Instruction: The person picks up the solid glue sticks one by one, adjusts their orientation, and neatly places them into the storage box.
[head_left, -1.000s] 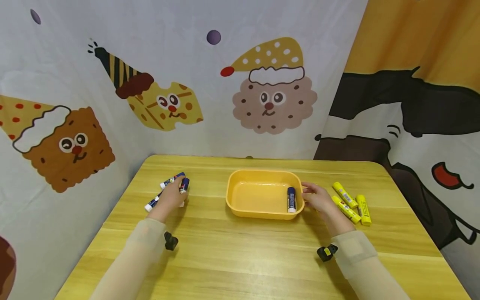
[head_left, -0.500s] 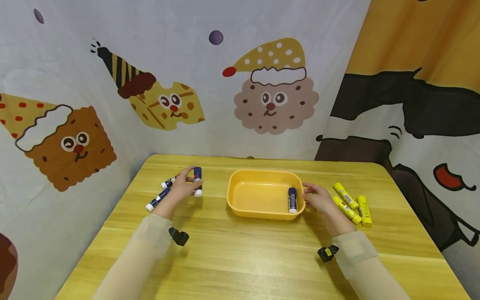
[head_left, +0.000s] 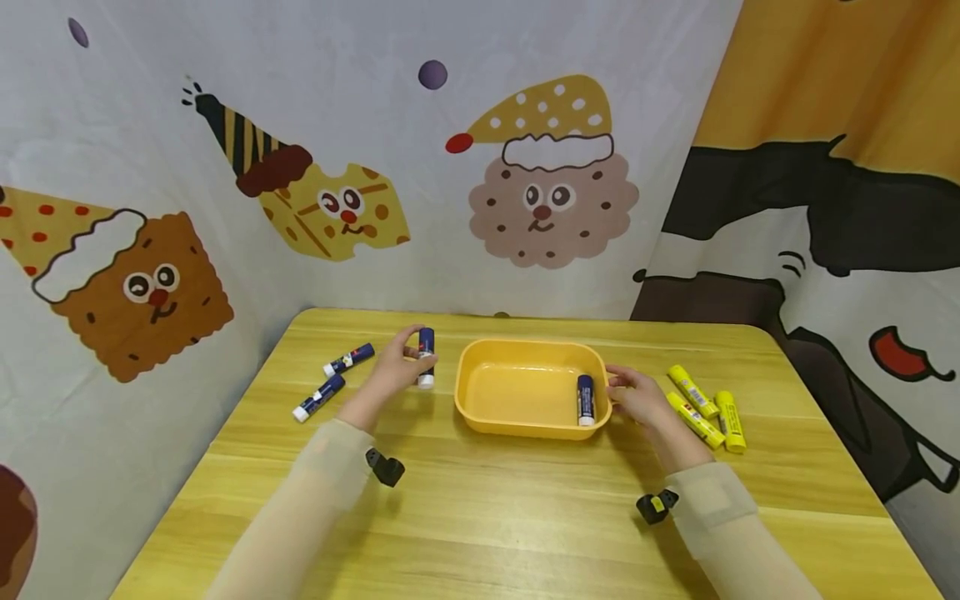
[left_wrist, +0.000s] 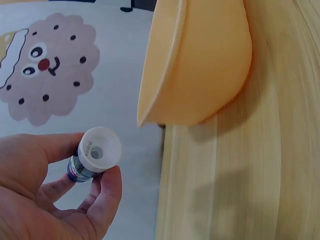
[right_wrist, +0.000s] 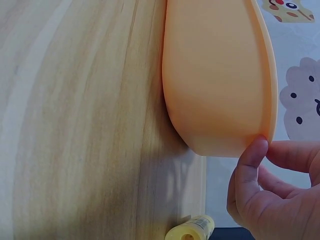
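My left hand (head_left: 392, 368) pinches a blue glue stick (head_left: 426, 337) with a white end, upright and raised left of the yellow plastic tray (head_left: 517, 430). In the left wrist view, the white end (left_wrist: 102, 148) of that stick faces the camera, between thumb and fingers. At the tray's right end, my right hand (head_left: 639, 397) grips the rim between thumb and finger, as the right wrist view shows. One blue glue stick (head_left: 585, 402) lies inside the tray, against its right side. Two more blue glue sticks, an upper one (head_left: 348, 359) and a lower one (head_left: 318, 398), lie on the left.
Three yellow glue sticks (head_left: 730, 422) lie grouped on the wooden table (head_left: 510, 517) beyond the right hand. A cloth printed with cartoon figures hangs behind the table and along its sides. Each wrist wears a small black camera (head_left: 386, 467).
My left hand has lifted one blue glue stick from the left group and carried it rightward, near the tray. The right hand keeps its hold on the tray's rim.
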